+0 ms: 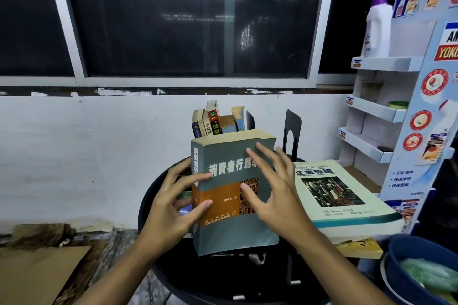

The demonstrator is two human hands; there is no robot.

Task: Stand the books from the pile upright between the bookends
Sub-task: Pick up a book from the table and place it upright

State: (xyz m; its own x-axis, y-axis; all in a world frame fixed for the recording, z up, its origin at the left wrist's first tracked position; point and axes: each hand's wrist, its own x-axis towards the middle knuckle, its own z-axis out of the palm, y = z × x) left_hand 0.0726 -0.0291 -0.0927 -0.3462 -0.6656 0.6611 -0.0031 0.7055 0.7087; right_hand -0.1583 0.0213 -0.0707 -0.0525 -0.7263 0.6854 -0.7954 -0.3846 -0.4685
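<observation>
A thick grey book with an orange band [230,225] stands upright in front of me over a round black table [153,195]. My left hand [171,203] grips its spine edge, fingers on the cover. My right hand [270,186] lies flat against the cover, fingers spread. Behind it, several smaller books [215,121] stand upright, with one black bookend [250,120] just to their right. A second black bookend [292,134] stands further right. To the right lies the pile: a cream book [339,195] on top of a yellow one [359,247].
A white wall and dark window lie behind the table. A cardboard display shelf [381,111] with a white bottle [378,30] stands at the right. A blue bowl [406,267] sits at the lower right. Brown cardboard [37,275] lies at the lower left.
</observation>
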